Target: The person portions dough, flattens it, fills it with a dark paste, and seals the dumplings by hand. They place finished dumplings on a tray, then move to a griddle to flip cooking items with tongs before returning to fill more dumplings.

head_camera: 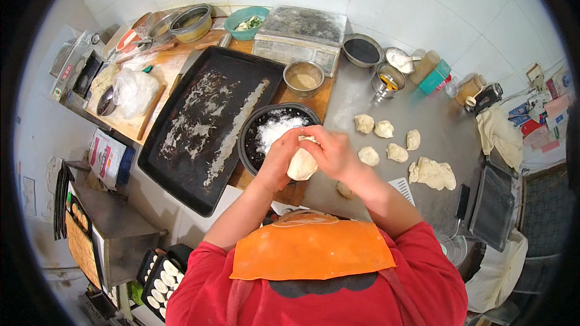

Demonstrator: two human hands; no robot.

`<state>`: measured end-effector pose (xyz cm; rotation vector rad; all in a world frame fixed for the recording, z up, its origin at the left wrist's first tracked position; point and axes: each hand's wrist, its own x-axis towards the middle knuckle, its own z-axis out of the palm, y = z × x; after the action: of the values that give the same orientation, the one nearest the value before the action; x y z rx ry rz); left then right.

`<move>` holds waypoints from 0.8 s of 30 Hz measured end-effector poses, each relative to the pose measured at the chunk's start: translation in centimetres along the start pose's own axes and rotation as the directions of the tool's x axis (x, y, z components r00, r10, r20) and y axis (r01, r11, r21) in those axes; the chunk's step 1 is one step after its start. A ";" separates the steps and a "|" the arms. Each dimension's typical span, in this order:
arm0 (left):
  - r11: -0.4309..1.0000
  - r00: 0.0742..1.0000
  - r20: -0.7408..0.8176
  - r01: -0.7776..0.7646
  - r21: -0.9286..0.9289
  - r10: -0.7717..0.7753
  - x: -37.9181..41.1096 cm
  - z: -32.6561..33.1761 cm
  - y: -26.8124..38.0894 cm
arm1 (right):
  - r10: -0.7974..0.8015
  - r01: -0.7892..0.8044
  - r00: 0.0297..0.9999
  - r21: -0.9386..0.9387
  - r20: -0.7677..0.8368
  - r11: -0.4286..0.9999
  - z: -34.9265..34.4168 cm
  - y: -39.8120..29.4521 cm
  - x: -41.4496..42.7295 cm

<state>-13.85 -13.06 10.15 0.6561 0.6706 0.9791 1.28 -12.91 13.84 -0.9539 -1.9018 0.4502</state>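
Both my left hand (279, 159) and my right hand (333, 150) close around one ball of pale dough (302, 164), their fingers meeting at its top. The dough is above the near right edge of a dark round bowl (247, 138) that holds white powder (278, 129) over something black. To the right, several small dough lumps (368, 156) lie on the metal worktop (344, 108), beside a larger flattened dough piece (432, 173). Another lump is partly hidden by my right forearm.
A large black baking tray (199, 122) spans the left side. Behind it stand a scale (299, 31), a metal bowl (303, 79) and a green bowl (246, 22). A slotted white utensil (401, 190) lies beside my right forearm; small bowls and jars line the back right.
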 end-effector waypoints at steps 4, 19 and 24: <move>0.979 0.982 0.129 0.114 0.169 -0.136 -0.3 1.0 0.8 | -0.234 0.255 0.966 -0.254 0.109 0.933 -3.3 0.7 0.4; 0.978 0.978 -0.006 0.207 0.015 -0.207 0.9 3.9 -2.2 | 0.813 -0.513 0.581 0.763 -0.027 0.393 -13.0 16.1 -2.1; 0.994 0.995 0.006 0.100 -0.032 -0.100 0.6 3.0 -2.2 | 0.663 -0.670 0.664 0.669 0.347 0.321 -10.2 13.5 -3.6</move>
<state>-10.18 -14.03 10.20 0.5908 0.6760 0.8933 16.82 -7.96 8.18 -1.0826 -0.9749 1.6294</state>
